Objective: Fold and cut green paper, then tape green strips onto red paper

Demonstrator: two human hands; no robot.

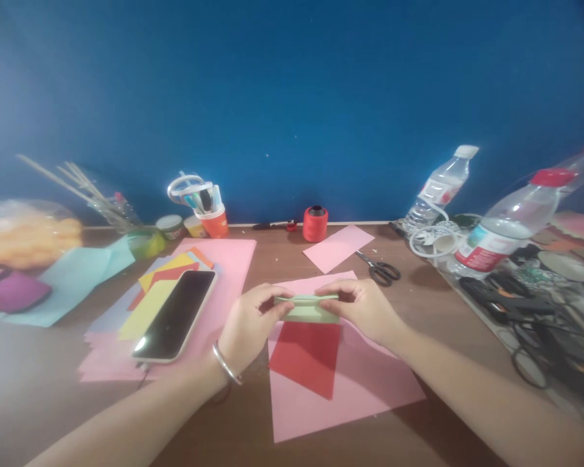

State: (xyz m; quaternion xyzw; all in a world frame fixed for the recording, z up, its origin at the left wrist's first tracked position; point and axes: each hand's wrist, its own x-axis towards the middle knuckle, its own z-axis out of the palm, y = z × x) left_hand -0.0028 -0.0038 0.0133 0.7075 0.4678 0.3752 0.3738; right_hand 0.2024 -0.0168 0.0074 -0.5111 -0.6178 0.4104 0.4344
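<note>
We hold 1 folded strip of pale green paper [307, 309] between both hands, just above the red sheet [305, 357] that lies on the large pink sheet [350, 389]. Left hand [247, 324]: fingers curled, thumb and forefinger pinched on the strip's left end. Right hand [365, 306]: fingers closed on the right end. Judged step: creasing a fold along the strip. The next fold calls for aligned edges and firm, even pressure along the crease. Scissors [380, 269] lie apart, behind the hands; phone [175, 314] to the left.
</note>
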